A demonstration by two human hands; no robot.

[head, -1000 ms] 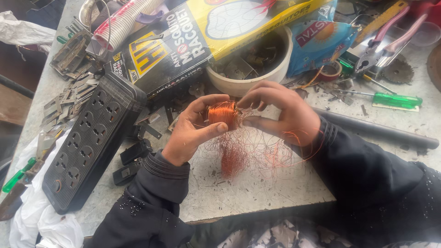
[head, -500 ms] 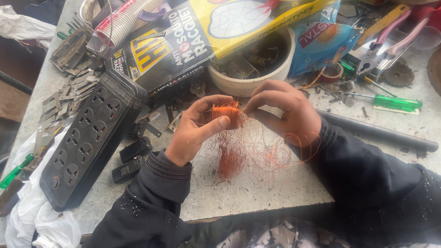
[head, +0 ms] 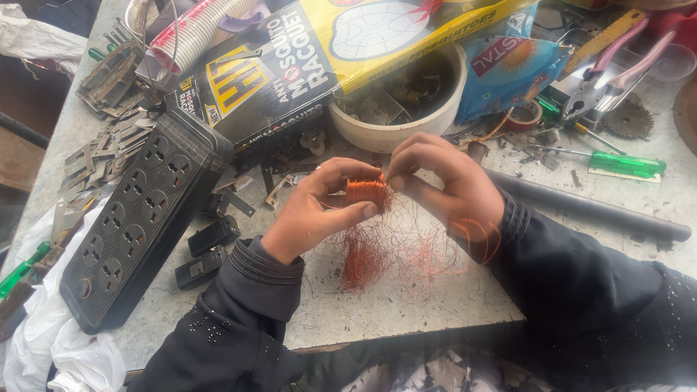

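My left hand [head: 314,212] grips a small coil of copper wire [head: 365,192] between thumb and fingers, above the grey worktop [head: 377,305]. My right hand [head: 449,186] pinches the coil's right side with its fingertips. A loose tangle of thin copper strands [head: 377,250] hangs from the coil down onto the table, some looping over my right wrist. Both arms wear dark sleeves.
A black multi-socket power strip [head: 141,225] lies at the left, with metal plates [head: 94,152] beyond it. A white bowl of parts [head: 396,109], a yellow-and-black box [head: 290,65], pink-handled pliers [head: 610,65], a green screwdriver [head: 617,163] and a dark rod [head: 588,207] crowd the back.
Both hands have stayed together on the coil, shifting slightly toward me. The right fingers have moved along the coil's edge, and the hanging strands have spread a little.
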